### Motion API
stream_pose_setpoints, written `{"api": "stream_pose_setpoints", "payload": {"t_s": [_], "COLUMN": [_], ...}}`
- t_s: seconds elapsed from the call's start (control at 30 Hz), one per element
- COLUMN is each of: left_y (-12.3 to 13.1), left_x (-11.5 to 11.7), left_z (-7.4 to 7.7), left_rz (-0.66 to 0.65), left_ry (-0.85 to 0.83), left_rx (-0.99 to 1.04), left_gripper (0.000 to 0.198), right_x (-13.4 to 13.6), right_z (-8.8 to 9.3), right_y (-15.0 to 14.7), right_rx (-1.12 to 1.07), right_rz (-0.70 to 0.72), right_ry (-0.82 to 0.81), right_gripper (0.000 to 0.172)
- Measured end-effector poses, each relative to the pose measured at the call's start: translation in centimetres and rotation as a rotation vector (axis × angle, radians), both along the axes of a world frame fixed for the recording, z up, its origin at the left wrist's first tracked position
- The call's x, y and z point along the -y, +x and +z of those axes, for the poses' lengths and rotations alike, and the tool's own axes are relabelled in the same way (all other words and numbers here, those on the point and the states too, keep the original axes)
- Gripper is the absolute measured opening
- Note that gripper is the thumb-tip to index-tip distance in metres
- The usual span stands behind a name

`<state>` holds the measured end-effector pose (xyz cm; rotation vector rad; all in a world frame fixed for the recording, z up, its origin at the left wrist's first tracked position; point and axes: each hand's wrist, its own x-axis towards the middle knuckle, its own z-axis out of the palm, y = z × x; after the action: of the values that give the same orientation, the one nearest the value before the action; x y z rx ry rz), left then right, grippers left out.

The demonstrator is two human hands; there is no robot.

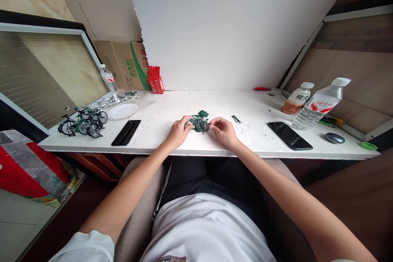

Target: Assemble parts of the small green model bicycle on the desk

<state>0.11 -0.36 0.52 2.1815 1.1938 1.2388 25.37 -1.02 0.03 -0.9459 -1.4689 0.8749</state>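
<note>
Green bike (201, 124) sits between the hands, by the table's (159, 108) front; curled left hand (180, 132) pinches it. Right hand's (224, 131) fingertips nearly meet, hold unclear. Best brace left, press lightly.

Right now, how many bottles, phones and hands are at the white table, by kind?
Left bottle, brown bottle, right bottle: 3 bottles
Left phone, right phone: 2 phones
Left hand, right hand, at the green model: 2 hands
Total: 7

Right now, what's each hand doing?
Left hand: closed, holding the green model bicycle.
Right hand: pinched closed at the bicycle's right side; any held part unclear.
</note>
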Motion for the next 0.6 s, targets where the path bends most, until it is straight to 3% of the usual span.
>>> {"api": "stream_pose_setpoints", "payload": {"t_s": [0.3,0.6], "left_y": [0.02,0.36], "left_x": [-0.06,0.17], "left_z": [-0.08,-0.16], "left_rz": [-0.011,-0.014], "left_ry": [0.095,0.193], "left_rx": [-0.054,-0.141], "left_gripper": [0.036,0.032], "right_x": [0.09,0.73], "right_z": [0.08,0.37], "right_y": [0.04,-0.13], "right_rx": [0.013,-0.022], "right_rz": [0.017,0.180], "right_ry": [-0.015,-0.065], "right_gripper": [0.039,0.053]}}
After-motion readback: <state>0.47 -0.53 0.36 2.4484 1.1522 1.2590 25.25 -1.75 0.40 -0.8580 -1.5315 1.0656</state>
